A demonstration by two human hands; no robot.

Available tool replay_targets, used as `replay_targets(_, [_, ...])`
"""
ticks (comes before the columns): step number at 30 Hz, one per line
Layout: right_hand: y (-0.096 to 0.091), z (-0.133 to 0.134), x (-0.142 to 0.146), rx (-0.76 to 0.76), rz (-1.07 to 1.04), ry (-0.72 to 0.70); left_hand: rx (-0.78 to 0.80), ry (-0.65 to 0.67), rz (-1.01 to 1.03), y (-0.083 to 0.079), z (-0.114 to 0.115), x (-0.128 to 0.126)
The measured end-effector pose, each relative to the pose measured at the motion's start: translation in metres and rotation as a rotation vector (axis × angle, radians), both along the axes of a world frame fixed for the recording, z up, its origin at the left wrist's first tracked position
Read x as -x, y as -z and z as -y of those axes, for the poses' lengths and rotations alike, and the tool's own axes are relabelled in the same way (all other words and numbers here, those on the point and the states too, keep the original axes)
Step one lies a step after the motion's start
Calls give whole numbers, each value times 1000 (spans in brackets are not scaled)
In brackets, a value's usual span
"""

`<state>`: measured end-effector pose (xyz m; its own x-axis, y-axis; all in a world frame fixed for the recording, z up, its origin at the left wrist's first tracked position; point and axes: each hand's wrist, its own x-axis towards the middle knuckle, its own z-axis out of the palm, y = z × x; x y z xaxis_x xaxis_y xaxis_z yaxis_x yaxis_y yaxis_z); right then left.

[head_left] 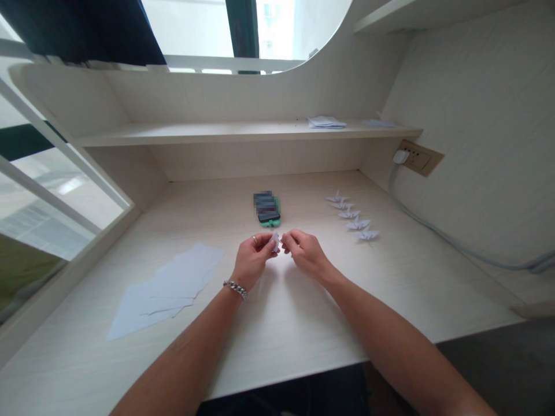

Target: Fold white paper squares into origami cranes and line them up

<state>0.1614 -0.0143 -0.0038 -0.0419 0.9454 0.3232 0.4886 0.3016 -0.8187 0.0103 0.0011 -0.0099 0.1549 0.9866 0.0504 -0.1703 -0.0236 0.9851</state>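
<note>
A pale wooden table [286, 335] sits beneath a shelf [217, 131], its front edge running under the forearms and its right side meeting a wall with a socket [427, 160]. Beyond the hands lies a dark, green-edged object [269, 222], too pixelated to read. Open tabletop separates the hands from the loose white sheets [173, 283] on the left and the row of five folded paper birds [349, 214] on the right. The left hand [255, 254] pinches a small folded paper [275, 241] between thumb and fingers; the right hand [304, 249], fingertips drawn together, is just beside it, whether gripping it I cannot tell.
</note>
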Motion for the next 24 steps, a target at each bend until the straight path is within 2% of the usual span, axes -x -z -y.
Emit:
replay_targets(8, [-5,3,0,-19,75,-43,24,7,7,0,0,0])
replay_targets(14, [0,-2,-1,41,-143,-42,28,-16,-13,1,-1,2])
replay_targets(19, [6,-6,-1,79,-227,-87,22,8,-25,3,-2,3])
replay_targets(24, [7,-8,-3,152,-432,-154,-5,29,-26,3,-3,3])
